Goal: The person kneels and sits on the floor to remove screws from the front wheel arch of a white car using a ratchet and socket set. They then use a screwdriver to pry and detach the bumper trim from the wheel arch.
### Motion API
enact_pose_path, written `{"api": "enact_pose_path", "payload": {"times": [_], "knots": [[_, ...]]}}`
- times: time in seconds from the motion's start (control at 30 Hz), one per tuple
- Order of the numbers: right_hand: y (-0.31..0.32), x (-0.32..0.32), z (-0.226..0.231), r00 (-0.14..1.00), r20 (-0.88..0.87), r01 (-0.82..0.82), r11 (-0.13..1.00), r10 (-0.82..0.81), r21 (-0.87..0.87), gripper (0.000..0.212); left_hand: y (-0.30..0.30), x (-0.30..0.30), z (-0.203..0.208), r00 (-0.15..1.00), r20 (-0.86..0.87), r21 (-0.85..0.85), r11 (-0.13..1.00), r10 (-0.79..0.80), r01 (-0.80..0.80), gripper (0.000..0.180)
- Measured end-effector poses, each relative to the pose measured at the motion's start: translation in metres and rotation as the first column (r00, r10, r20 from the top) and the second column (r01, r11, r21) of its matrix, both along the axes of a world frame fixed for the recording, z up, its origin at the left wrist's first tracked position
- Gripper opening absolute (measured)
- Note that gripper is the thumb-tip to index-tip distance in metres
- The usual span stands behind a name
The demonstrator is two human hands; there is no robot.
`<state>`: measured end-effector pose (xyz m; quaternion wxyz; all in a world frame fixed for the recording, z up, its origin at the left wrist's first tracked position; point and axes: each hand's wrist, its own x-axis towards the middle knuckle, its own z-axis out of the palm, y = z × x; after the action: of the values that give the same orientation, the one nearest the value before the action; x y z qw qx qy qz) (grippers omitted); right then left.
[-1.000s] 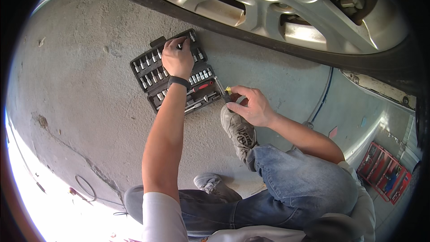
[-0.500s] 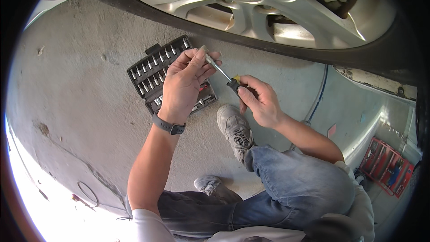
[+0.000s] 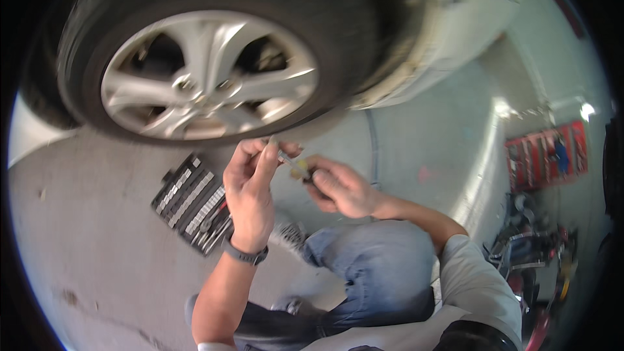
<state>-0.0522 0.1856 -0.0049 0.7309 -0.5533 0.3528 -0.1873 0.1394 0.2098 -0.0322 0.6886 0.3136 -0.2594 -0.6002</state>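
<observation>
My right hand [image 3: 341,188] grips the yellow-and-black handle of a screwdriver [image 3: 296,168]. My left hand [image 3: 250,188], a dark watch on its wrist, pinches the tip end of the screwdriver's metal shaft near a small bit. Both hands are raised in front of a car wheel with a silver alloy rim [image 3: 208,75]. An open black socket and bit case [image 3: 192,201] lies on the concrete just left of and below my left hand.
A dark tyre surrounds the rim, with the car body [image 3: 455,19] to its right. A red tool tray [image 3: 546,156] lies on the floor at far right. More tools [image 3: 533,247] sit below it. My jeans-clad knee [image 3: 370,266] and grey shoe [image 3: 289,237] are under my hands.
My left hand left the bit case and came up to the screwdriver tip. My head turned, so the wheel now shows whole and the case sits lower left.
</observation>
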Motion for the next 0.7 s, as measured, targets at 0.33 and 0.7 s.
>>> {"api": "enact_pose_path", "payload": {"times": [0.33, 0.7], "knots": [[-0.002, -0.026, 0.109, 0.976, 0.079, 0.205, 0.754, -0.201, -0.625, 0.031, 0.028, -0.088, 0.061, 0.914, 0.405, -0.308, 0.939, -0.019, 0.156, 0.077], [-0.105, -0.009, 0.112, 0.998, 0.05, 0.064, 0.788, -0.042, -0.613, 0.038, -0.035, -0.022, 0.073, 0.612, 0.73, -0.244, 0.953, 0.304, -0.182, 0.034]]}}
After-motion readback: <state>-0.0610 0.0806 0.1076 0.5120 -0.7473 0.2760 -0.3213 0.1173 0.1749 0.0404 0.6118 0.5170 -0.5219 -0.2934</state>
